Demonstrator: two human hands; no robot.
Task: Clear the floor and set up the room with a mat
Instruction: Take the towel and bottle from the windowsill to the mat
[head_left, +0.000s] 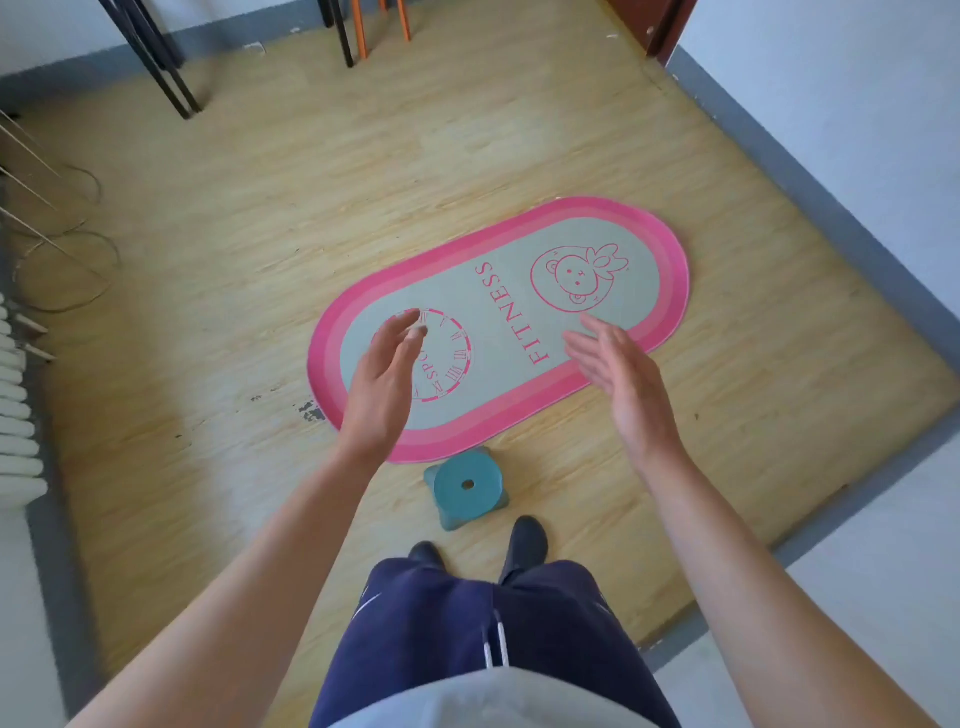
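An oval mat with a pink border, a grey middle, the word FITNESS, a clock drawing and a cartoon face lies flat on the wooden floor ahead of me. My left hand hovers in the air over the mat's near left end, fingers relaxed and empty. My right hand is raised over the mat's near edge, palm turned inward, fingers straight, holding nothing. Neither hand touches the mat.
A small teal stool stands at the mat's near edge, just in front of my shoes. Black and orange furniture legs stand at the far wall. Cables and a white radiator line the left wall. A brown door frame is far right.
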